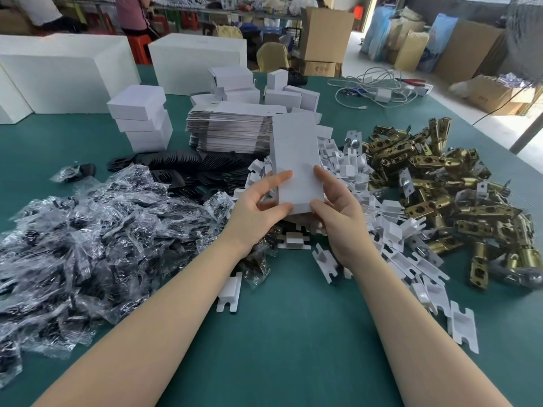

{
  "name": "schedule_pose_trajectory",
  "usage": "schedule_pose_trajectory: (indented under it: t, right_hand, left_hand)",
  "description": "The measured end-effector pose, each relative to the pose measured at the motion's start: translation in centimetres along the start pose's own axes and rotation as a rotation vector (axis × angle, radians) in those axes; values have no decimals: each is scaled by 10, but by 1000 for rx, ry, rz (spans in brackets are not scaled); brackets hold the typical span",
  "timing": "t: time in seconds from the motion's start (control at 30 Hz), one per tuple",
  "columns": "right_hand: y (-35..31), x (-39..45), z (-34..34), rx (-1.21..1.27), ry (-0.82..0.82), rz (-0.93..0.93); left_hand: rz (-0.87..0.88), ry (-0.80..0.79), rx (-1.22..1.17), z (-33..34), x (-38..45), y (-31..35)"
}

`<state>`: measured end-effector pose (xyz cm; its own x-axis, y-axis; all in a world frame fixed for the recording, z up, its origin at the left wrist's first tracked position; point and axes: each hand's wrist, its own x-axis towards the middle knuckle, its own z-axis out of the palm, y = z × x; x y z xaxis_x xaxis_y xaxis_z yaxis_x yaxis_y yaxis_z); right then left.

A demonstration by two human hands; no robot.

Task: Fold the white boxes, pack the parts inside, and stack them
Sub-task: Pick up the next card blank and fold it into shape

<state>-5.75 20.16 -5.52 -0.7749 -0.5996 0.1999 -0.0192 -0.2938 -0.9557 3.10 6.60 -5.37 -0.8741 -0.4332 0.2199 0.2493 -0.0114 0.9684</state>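
Both hands are up over the green table (293, 333), holding one white box (296, 160) between them above the heap of white plastic inserts (390, 230). The left hand (258, 207) grips the box's near left corner, thumb under the end and fingers laid on its top face; the right hand (338, 210) pinches the near right edge the same way. The box tilts away from the person, long side pointing at the stack of flat box blanks (232, 127). Folded white boxes (141, 118) stand piled further left. Brass latch parts (435, 177) lie heaped on the right, and clear bags of black parts (88, 230) on the left
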Motion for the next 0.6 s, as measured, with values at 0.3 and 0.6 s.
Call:
schedule_pose_trajectory:
  t: [0.3,0.6]
  right_hand:
    - [1,1,-4,1,-52,20]
    - [2,0,-4,74,-48,27]
  left_hand:
    - [-5,-1,-8,-1,0,1]
    - [10,2,5,-3,1,-1]
